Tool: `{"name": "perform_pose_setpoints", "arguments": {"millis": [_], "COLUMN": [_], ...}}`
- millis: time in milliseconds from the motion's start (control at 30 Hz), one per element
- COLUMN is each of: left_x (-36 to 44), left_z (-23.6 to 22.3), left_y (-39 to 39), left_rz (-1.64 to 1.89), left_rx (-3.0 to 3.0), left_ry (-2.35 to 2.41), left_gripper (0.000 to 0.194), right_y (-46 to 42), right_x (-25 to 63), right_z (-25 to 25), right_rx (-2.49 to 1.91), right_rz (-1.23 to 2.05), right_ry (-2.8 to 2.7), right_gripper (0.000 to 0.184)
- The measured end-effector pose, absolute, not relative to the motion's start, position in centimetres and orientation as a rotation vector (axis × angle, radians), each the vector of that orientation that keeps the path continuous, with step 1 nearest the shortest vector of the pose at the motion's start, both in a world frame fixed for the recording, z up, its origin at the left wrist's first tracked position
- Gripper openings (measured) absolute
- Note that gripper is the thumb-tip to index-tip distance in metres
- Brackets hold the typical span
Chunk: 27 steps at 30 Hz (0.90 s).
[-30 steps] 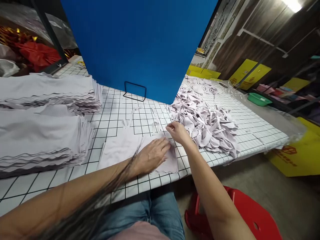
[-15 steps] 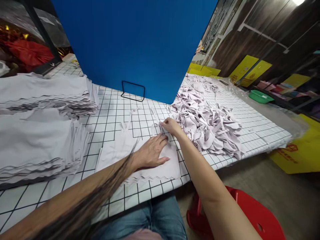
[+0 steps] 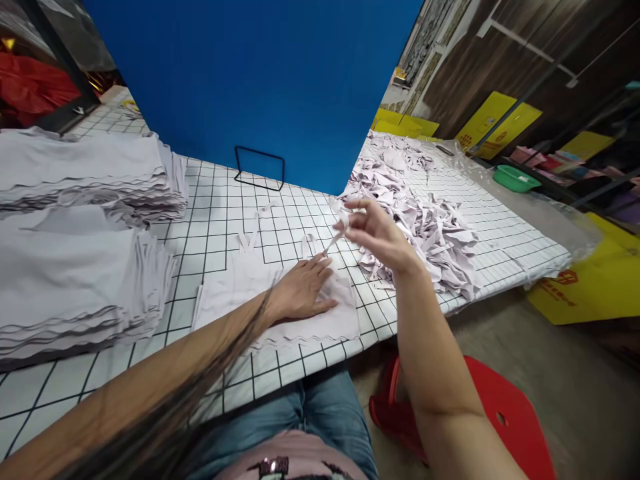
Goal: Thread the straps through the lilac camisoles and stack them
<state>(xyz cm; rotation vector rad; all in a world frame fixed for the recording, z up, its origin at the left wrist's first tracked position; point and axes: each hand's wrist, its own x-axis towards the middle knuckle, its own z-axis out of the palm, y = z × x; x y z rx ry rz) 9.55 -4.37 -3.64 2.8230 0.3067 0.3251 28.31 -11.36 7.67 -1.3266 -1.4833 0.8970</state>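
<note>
A pale camisole top (image 3: pixel 280 330) lies spread on the grid-patterned table, with a wavy hem toward me and thin straps at the far side. My left hand (image 3: pixel 303 290) rests flat on its upper right part, fingers stretched out. Above the far right corner, my right hand (image 3: pixel 377 233) is raised with one shoulder strap (image 3: pixel 334 241) pinched at the fingertips. That strap runs taut down to the fingers of my left hand; slight blur covers its upper end. The other strap (image 3: pixel 257 230) lies loose on the table.
Two stacks of folded pale garments (image 3: pixel 65 273) stand at the left. A crumpled heap of similar garments (image 3: pixel 425 240) lies at the right. A blue panel (image 3: pixel 250 80) with a black wire stand (image 3: pixel 260 170) rises ahead. A red stool (image 3: pixel 500 413) is beside my legs.
My right hand has lifted up and to the right, drawing the strap up with it. My left hand stays flat on the camisole top. The view has shifted slightly.
</note>
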Motion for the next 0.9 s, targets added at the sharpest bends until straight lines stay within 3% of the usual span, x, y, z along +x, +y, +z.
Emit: {"name": "perform_pose_setpoints", "arguments": {"millis": [67,133,233,333,433,700,900], "left_x": [9.6,9.6,9.6,9.5,9.4,9.5,9.7], "left_z": [-3.6,-3.6,-3.6,-3.4,-3.1,-3.1,-3.8], "left_y": [-4.4,-4.4,-4.5,-4.7,-4.7,-4.5,-4.4], "left_rz": [0.311,0.287,0.295,0.315,0.313,0.318,0.252], "left_rx": [2.818,2.822,2.827,2.831,2.835,2.817,2.857], "left_ry": [0.310,0.316,0.309,0.304,0.302,0.283,0.347], "left_gripper": [0.070,0.071,0.070,0.068,0.068,0.066,0.073], "right_y": [-15.4,-17.7,-17.1,-13.4,-10.1,-12.8,-19.7], "right_x": [28.3,28.3,28.2,28.1,28.0,27.8,28.0], "right_z": [8.3,7.7,5.0,2.0,0.6,2.9,5.5], "right_rx": [-1.295,-1.418,-1.735,-2.005,-2.130,-1.664,-1.527], "right_rz": [1.137,1.232,1.034,0.808,0.818,1.307,1.342], "right_ry": [-1.652,-1.662,-1.467,-1.271,-1.199,-1.165,-1.452], "right_gripper": [0.061,0.059,0.036,0.035,0.029,0.024,0.030]}}
